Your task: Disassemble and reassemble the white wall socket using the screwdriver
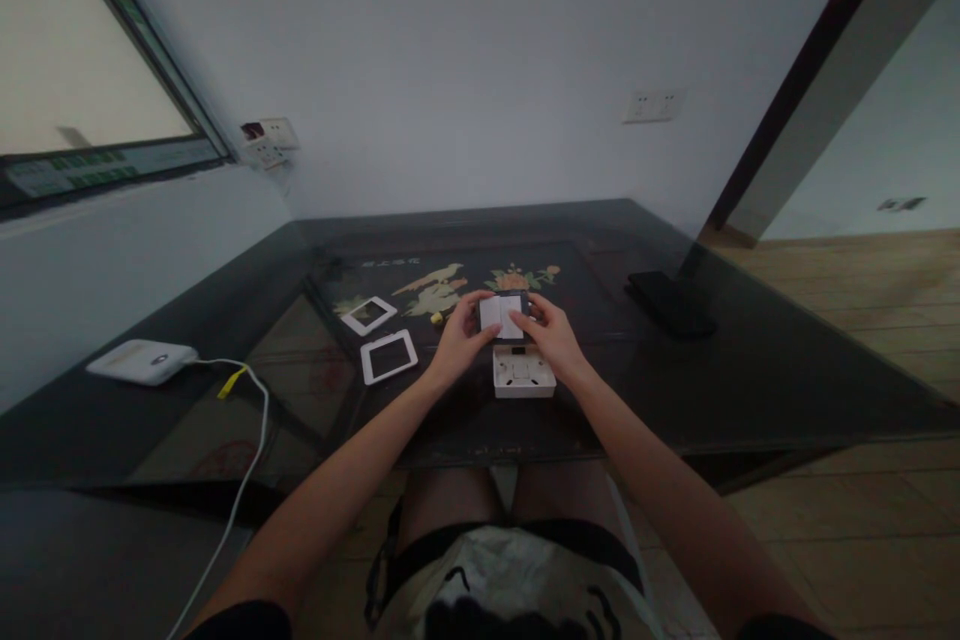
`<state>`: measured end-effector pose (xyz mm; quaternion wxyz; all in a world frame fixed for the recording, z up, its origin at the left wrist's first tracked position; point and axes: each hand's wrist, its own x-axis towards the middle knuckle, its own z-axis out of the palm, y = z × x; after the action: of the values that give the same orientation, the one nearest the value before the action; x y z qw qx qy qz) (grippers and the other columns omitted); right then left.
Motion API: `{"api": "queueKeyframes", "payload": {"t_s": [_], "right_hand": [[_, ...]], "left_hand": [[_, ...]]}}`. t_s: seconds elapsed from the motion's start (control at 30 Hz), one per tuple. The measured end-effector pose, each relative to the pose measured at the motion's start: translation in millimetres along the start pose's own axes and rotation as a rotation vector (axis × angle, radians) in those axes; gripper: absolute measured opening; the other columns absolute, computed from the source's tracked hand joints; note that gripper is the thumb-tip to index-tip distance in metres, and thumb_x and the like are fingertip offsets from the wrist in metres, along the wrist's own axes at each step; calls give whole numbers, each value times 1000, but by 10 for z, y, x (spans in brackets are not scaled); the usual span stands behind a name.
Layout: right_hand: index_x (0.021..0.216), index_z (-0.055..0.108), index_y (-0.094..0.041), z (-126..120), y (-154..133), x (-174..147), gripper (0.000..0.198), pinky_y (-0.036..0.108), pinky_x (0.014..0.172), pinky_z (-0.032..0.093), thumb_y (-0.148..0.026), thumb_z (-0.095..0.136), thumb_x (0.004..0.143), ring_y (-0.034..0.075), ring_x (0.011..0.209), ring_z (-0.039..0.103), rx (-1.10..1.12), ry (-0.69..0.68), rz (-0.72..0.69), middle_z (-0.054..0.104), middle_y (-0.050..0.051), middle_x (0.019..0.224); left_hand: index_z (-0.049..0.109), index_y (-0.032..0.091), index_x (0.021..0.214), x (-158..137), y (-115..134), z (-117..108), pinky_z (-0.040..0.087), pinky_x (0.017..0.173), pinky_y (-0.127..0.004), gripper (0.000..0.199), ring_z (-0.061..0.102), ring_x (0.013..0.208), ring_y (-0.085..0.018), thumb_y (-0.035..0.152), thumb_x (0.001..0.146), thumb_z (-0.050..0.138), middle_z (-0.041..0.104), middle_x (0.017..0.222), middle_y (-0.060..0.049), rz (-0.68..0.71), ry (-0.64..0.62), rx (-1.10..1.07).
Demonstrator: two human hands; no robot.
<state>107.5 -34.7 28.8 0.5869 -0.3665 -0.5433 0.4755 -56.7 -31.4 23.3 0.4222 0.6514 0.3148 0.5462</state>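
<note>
Both hands hold a light switch (pixel 503 304) with two white rockers and a dark surround, raised just above the table. My left hand (pixel 463 332) grips its left side, thumb on the white face. On the opposite side, my right hand (pixel 552 332) has its fingers round the edge and its thumb on the right rocker. Directly below the switch sits an open white mounting box (pixel 523 386), its inside facing up. Two white square frames, an upper frame (pixel 379 323) and a lower frame (pixel 367 366), lie left of my left hand. A small yellow piece (pixel 437 318) rests near that hand.
The dark glossy table (pixel 660 390) has a painted flower-and-bird design. A white device (pixel 142 360) with a cable (pixel 262 420) lies at the left, and a black flat object (pixel 670 303) at the right. Wall sockets (pixel 652 106) are behind the table.
</note>
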Motion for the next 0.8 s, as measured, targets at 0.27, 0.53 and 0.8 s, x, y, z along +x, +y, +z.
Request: {"api": "queueKeyframes", "payload": {"t_s": [0.27,0.53,0.8], "right_hand": [[97,65,-22,-5,-5,-3,31,39,82,54,-37,72,71,22,91,66,-40,0,2,70,7,100],[100,65,-22,2,17,-4,34,40,81,54,-38,73,70,22,88,67,40,-1,34,71,7,99],[97,65,-23,26,-54,-27,35,36,81,54,-40,74,69,21,91,66,17,-60,-23,71,5,99]], "left_hand": [[52,22,111,-2,-32,-20,49,90,-35,39,58,104,-20,21,76,68,57,115,-6,46,32,102],[53,21,113,-1,25,12,46,96,-38,40,57,110,-22,23,76,68,60,117,-7,-29,25,-71],[60,18,105,19,68,-3,47,96,-40,47,62,104,-23,21,62,80,67,108,-7,-236,55,-328]]}}
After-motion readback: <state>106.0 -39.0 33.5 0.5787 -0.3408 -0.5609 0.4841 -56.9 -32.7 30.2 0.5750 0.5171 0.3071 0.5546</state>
